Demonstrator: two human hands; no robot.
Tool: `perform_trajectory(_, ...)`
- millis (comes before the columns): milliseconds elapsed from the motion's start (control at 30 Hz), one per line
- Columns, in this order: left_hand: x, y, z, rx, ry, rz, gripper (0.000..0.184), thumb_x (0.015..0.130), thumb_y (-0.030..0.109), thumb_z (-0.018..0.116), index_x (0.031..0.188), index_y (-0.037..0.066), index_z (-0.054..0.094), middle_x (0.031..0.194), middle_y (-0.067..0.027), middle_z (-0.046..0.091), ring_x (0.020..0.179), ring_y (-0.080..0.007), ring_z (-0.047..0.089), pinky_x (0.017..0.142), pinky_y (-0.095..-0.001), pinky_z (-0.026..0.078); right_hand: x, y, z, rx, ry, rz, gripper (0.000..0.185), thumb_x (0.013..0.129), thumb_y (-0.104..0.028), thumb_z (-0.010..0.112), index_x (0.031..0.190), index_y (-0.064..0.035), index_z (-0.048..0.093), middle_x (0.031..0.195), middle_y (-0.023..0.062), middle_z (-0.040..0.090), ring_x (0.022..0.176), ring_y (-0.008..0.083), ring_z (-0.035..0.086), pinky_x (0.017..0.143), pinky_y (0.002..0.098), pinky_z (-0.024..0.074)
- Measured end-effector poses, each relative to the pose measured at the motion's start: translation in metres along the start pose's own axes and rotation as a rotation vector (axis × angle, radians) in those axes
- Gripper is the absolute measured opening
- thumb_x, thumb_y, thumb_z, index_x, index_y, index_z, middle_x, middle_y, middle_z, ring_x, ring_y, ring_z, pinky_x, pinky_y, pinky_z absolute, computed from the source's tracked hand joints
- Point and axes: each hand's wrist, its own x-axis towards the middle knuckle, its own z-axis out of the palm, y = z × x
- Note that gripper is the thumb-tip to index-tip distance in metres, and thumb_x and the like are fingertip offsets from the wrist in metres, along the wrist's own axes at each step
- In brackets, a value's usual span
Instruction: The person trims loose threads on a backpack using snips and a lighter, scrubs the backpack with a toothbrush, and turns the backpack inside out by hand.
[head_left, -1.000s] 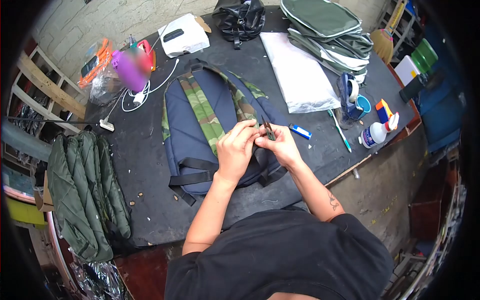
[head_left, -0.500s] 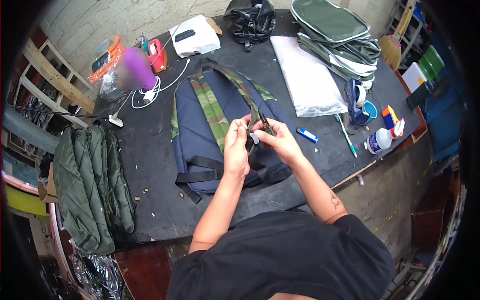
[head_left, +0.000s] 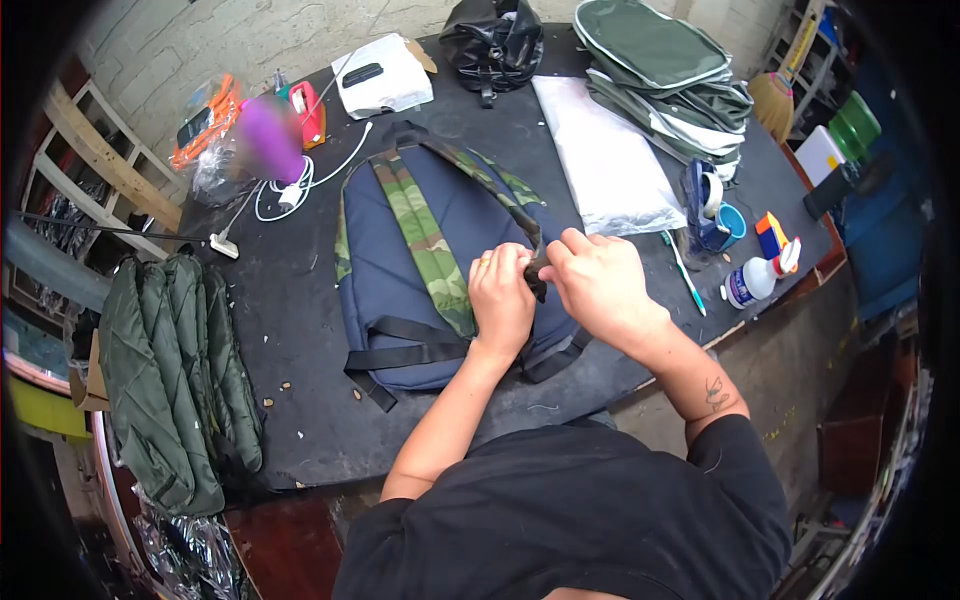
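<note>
- Backpack point(head_left: 378, 270), navy with camouflage trim, lying on the tabletop point(head_left: 320, 430) in front of the person, its shoulder straps uppermost.
- Left hand point(head_left: 503, 300): fingers clamped on the lower end of the right-hand strap point(head_left: 515, 212), which is raised off the backpack.
- Right hand point(head_left: 605, 290): fingers curled together at the same strap end; whether they grip it cannot be told.
- Left-hand strap point(head_left: 420, 235): flat along the backpack, beside the left hand.
- Right of the backpack: white plastic-wrapped package point(head_left: 615, 170), toothbrush point(head_left: 685, 275) and spray bottle point(head_left: 752, 284).
- Left: dark-green quilted fabric point(head_left: 165, 380) at the tabletop's edge.
</note>
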Motion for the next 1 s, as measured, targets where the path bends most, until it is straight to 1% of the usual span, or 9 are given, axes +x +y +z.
perform_trajectory(167, -0.006, -0.014, 0.038, 0.064, -0.107, 0.346, 0.010, 0.074, -0.001, 0.052, 0.085, 0.000, 0.053, 0.097, -0.0132, 0.057, 0.095, -0.0319, 0.054, 0.083, -0.0401, 0.041, -0.027, 0.032, 0.031, 0.002, -0.227, 0.177, 0.023, 0.074, -0.023, 0.069, 0.077, -0.0029, 0.058, 0.076, 0.0110, 0.058, 0.073, 0.0253, 0.062, 0.060, 0.0343, 0.0476)
perform_trajectory(300, -0.003, -0.024, 0.056, 0.069, -0.263, 0.447, 0.012, 0.072, 0.000, 0.053, 0.084, 0.000, 0.053, 0.102, -0.0142, 0.055, 0.099, -0.0318, 0.052, 0.086, -0.0407, 0.040, -0.061, 0.058, 0.076, 0.399, -0.020, 0.473, 0.020, 0.075, -0.019, 0.069, 0.077, -0.0037, 0.058, 0.074, 0.0087, 0.061, 0.072, 0.0222, 0.063, 0.061, 0.0312, 0.0470)
perform_trajectory(400, -0.008, -0.024, 0.058, 0.045, -0.358, 0.388, 0.013, 0.073, 0.001, 0.052, 0.086, -0.001, 0.053, 0.104, -0.0151, 0.053, 0.100, -0.0321, 0.052, 0.086, -0.0412, 0.040, -0.074, 0.055, 0.128, 1.171, 0.232, 0.720, 0.021, 0.073, -0.013, 0.072, 0.084, -0.0030, 0.057, 0.077, 0.0047, 0.062, 0.073, 0.0171, 0.061, 0.063, 0.0290, 0.0471)
perform_trajectory(533, 0.002, -0.010, 0.042, 0.117, -0.374, 0.385, 0.011, 0.075, 0.002, 0.052, 0.085, -0.003, 0.053, 0.104, -0.0162, 0.052, 0.100, -0.0316, 0.052, 0.086, -0.0410, 0.041, -0.068, 0.039, 0.158, 1.271, 0.351, 0.673, 0.027, 0.070, -0.008, 0.073, 0.091, -0.0033, 0.056, 0.083, 0.0020, 0.062, 0.074, 0.0134, 0.059, 0.066, 0.0273, 0.0468)
perform_trajectory(633, 0.003, -0.003, 0.028, 0.212, -0.408, 0.490, 0.009, 0.076, -0.001, 0.053, 0.084, -0.004, 0.053, 0.102, -0.0171, 0.052, 0.098, -0.0325, 0.052, 0.084, -0.0401, 0.042, -0.067, 0.037, 0.149, 1.966, -0.082, 0.792, 0.028, 0.073, -0.007, 0.070, 0.096, -0.0024, 0.056, 0.081, 0.0040, 0.062, 0.074, 0.0151, 0.060, 0.066, 0.0283, 0.0470)
perform_trajectory(667, -0.003, -0.011, 0.029, 0.209, -0.424, 0.483, 0.009, 0.076, -0.001, 0.053, 0.084, -0.004, 0.053, 0.102, -0.0171, 0.052, 0.098, -0.0325, 0.052, 0.084, -0.0401, 0.042, -0.072, 0.032, 0.151, 1.973, -0.085, 0.809, 0.028, 0.073, -0.007, 0.070, 0.096, -0.0024, 0.056, 0.081, 0.0040, 0.062, 0.074, 0.0151, 0.060, 0.066, 0.0283, 0.0470)
perform_trajectory(767, -0.011, -0.044, 0.037, -0.084, -0.673, 0.075, 0.005, 0.078, -0.005, 0.051, 0.083, -0.005, 0.051, 0.103, -0.0170, 0.050, 0.097, -0.0317, 0.052, 0.082, -0.0374, 0.044, -0.073, 0.020, 0.152, 1.095, 0.086, 0.622, 0.022, 0.077, -0.011, 0.068, 0.094, -0.0024, 0.058, 0.075, 0.0067, 0.060, 0.070, 0.0197, 0.061, 0.064, 0.0333, 0.0478)
perform_trajectory(900, -0.019, -0.058, 0.037, -0.319, -0.546, -0.031, 0.007, 0.080, -0.008, 0.049, 0.086, -0.006, 0.050, 0.104, -0.0165, 0.048, 0.095, -0.0302, 0.053, 0.082, -0.0347, 0.045, -0.073, 0.018, 0.101, 0.426, 0.248, 0.530, 0.019, 0.079, -0.019, 0.066, 0.087, -0.0025, 0.061, 0.069, 0.0088, 0.059, 0.069, 0.0265, 0.062, 0.064, 0.0380, 0.0486)
perform_trajectory(1000, -0.024, -0.051, 0.033, -0.285, -0.523, -0.039, 0.006, 0.081, -0.009, 0.048, 0.086, -0.006, 0.048, 0.105, -0.0165, 0.046, 0.094, -0.0295, 0.053, 0.082, -0.0341, 0.046, -0.075, 0.020, 0.101, 0.415, 0.149, 0.430, 0.020, 0.078, -0.023, 0.066, 0.080, -0.0035, 0.062, 0.068, 0.0084, 0.060, 0.069, 0.0281, 0.062, 0.064, 0.0383, 0.0486)
